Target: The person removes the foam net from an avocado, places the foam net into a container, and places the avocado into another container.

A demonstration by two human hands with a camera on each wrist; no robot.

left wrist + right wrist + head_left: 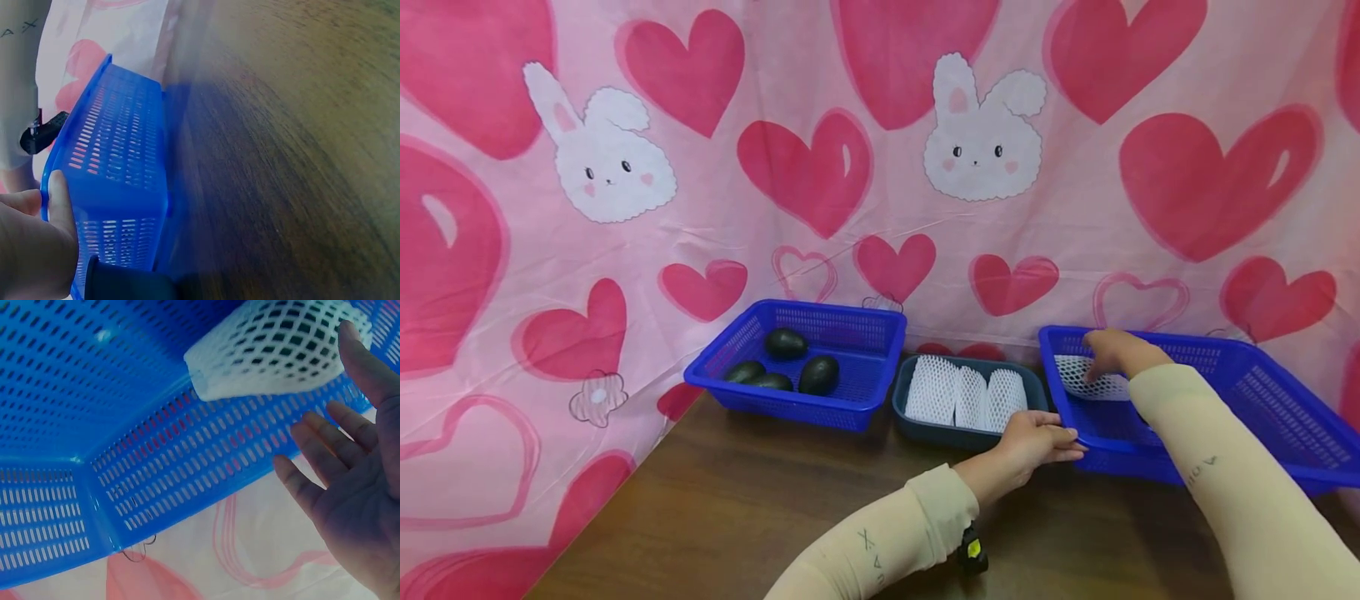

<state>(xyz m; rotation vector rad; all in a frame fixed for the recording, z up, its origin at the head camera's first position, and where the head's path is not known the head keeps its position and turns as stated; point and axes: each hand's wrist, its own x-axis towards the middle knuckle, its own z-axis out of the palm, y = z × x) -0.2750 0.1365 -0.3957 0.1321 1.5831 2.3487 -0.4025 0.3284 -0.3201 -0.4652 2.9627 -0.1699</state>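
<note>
At the near left corner of the right blue basket (1108, 454), my left hand (1028, 448) pinches the rim between thumb and fingers. The left wrist view shows the thumb and a finger of that hand (37, 250) at the rim. Inside the basket lies an avocado in a white foam net sleeve (281, 353), dark skin showing through the mesh. My right hand (1116, 352) is over it. In the right wrist view this hand (356, 487) has its fingers spread beside the sleeved avocado, holding nothing.
A dark tray (917, 429) with several white foam net sleeves (972, 396) stands left of that basket. Farther left, another blue basket (865, 408) holds several bare avocados (818, 375). All stand on a wooden table (722, 517) before a pink heart-patterned cloth (820, 267).
</note>
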